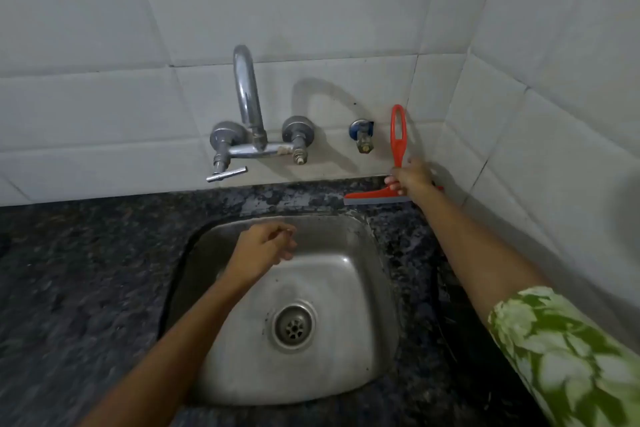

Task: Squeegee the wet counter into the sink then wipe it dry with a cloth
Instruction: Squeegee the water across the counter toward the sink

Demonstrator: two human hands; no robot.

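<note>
Water may streak past the sink point(349, 232) if the right hand point(410, 178), fingers clamped low on the squeegee point(396, 146), tilts its blade off the desk point(86, 270); left hand point(265, 248) hangs loosely curled, empty.

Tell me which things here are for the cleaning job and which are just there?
For the job: red squeegee, held by the right hand; dark granite counter; steel sink.

Just there: tap, small wall valve, white wall tiles. The left hand holds nothing.
</note>
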